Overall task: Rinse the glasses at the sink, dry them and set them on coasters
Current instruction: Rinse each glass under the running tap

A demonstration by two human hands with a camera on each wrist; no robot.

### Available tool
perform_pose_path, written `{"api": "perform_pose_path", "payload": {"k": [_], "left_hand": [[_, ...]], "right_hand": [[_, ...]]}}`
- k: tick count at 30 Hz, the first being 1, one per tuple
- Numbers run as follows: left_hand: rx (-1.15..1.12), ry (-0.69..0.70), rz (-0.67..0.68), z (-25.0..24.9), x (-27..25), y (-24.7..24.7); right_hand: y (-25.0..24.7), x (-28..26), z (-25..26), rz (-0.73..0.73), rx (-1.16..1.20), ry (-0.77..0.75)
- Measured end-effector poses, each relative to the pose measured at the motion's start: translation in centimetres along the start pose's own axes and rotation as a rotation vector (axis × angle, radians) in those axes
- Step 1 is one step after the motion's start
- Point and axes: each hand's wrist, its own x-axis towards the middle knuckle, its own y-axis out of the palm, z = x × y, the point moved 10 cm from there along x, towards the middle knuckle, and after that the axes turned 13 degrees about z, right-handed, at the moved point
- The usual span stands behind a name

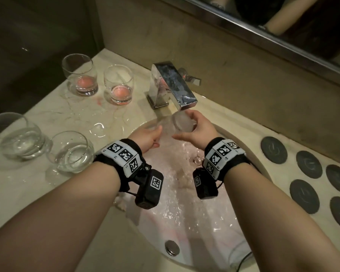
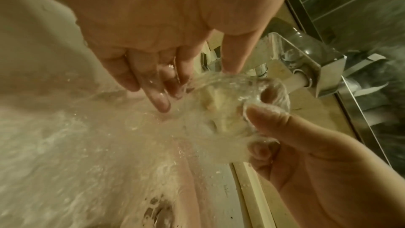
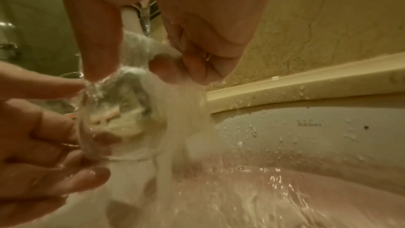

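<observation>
mirror [image 1: 283,34]: you see it above and right of the faucet [image 1: 172,85] | overflow cap [image 1: 172,247]: well below faucet | wall [image 1: 234,79]: behind faucet

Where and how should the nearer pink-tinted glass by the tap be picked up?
Judging by its pose, take the pink glass round its bulging middle, coming from the sink side. It stands upright with an open mouth, and another glass crowds its far left.
</observation>
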Motion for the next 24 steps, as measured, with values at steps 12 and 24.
{"api": "perform_pose_path", "payload": {"k": [12,24], "left_hand": [[-0.261,-0.083,-0.003,2.0,0.4,0.3],[-0.322,-0.042,0.026,1.6,-0.1,0.7]], "right_hand": [[0.3,0.4,-0.3,-0.007,-0.008,0.030],[0.2,0.8,-0.8,-0.019,0.095,-0.001]]}}
